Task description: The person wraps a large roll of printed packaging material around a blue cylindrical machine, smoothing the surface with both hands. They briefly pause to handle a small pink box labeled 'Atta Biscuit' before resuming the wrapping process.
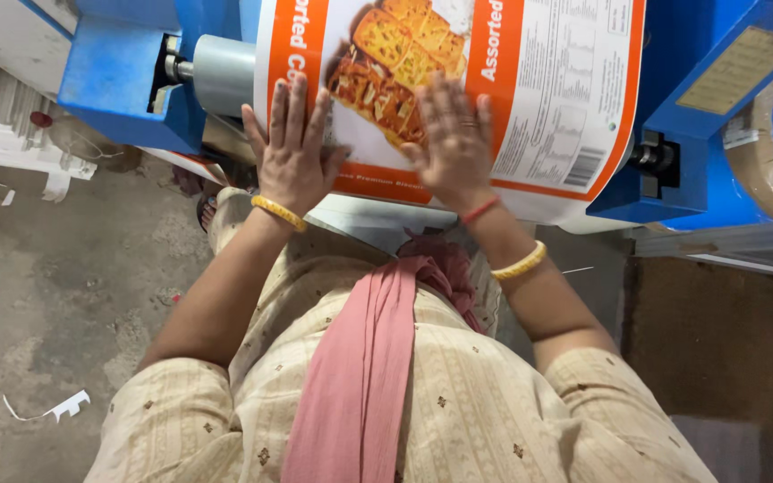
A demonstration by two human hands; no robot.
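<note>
One cam only, head-worn, so no 2nd view and no shared area. It looks steeply down from above the person's chest, facing fwd toward the blue machine point(118, 63), which runs along the frame's top edge. Very close: the printed sheet point(547, 98) on the machine fills top-centre, forearms and torso fill the bottom half below the machine. Left of the machine, concrete floor point(55, 295); right of and below it, a brown mat point(717, 340).
</note>
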